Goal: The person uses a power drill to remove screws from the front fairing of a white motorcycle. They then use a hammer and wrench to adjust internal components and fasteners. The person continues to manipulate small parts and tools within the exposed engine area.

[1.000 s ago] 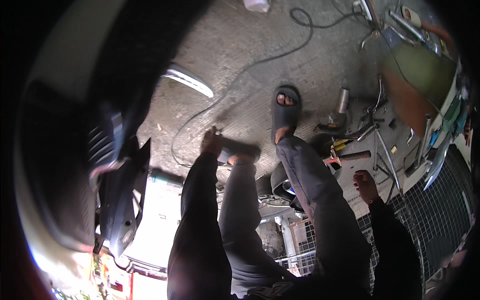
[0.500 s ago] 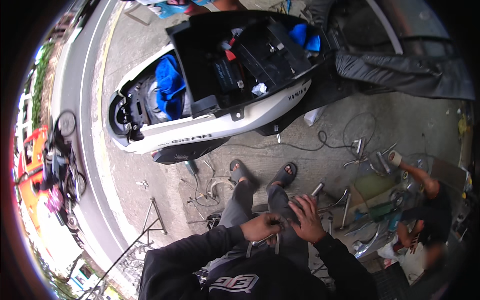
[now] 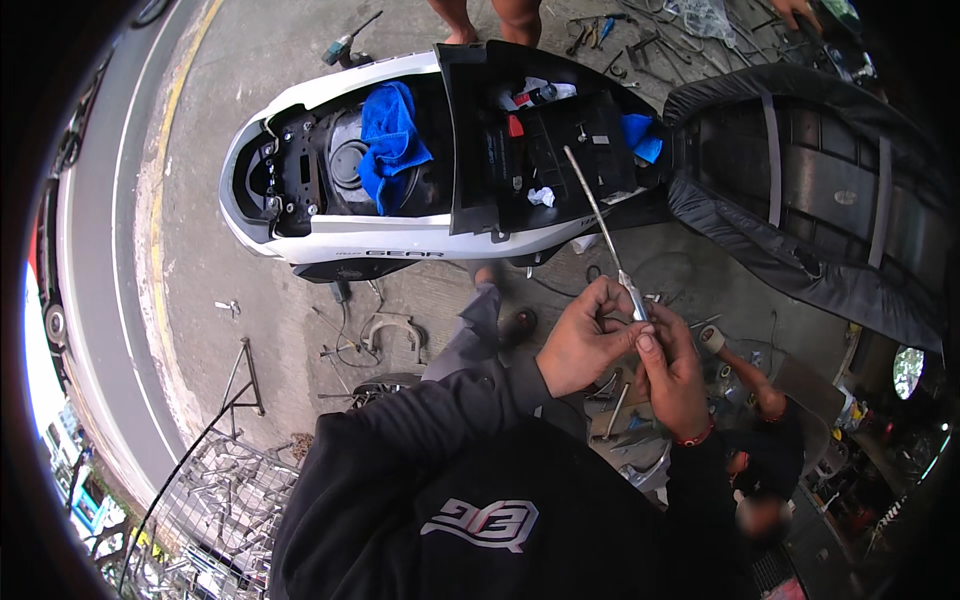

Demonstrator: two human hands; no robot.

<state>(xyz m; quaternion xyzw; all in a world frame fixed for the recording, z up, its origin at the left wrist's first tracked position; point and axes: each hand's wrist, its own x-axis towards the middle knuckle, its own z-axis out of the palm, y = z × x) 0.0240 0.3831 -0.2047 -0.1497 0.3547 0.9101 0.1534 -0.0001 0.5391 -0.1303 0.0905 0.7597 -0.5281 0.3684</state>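
Note:
A long thin metal rod with a thicker silver end slants up and away from my hands. My left hand is closed around that thicker end. Beside it, my right hand pinches the same end, thumb and fingers meeting the left fingers; its exact grip is partly hidden. The rod's far tip shows over the black storage box of a white scooter. A blue cloth lies over the round cap at the scooter's rear, and a second blue cloth lies at the box's right end.
The scooter's black seat is tipped open at right. A power drill lies beyond the scooter. Another person's legs stand at the far side; a co-worker's arm reaches in from lower right. Left stand a metal frame and piled metal parts.
My hands have risen from near my lap, further forward and right, and the long rod now shows clearly in them. The view has shifted, bringing the open seat further in.

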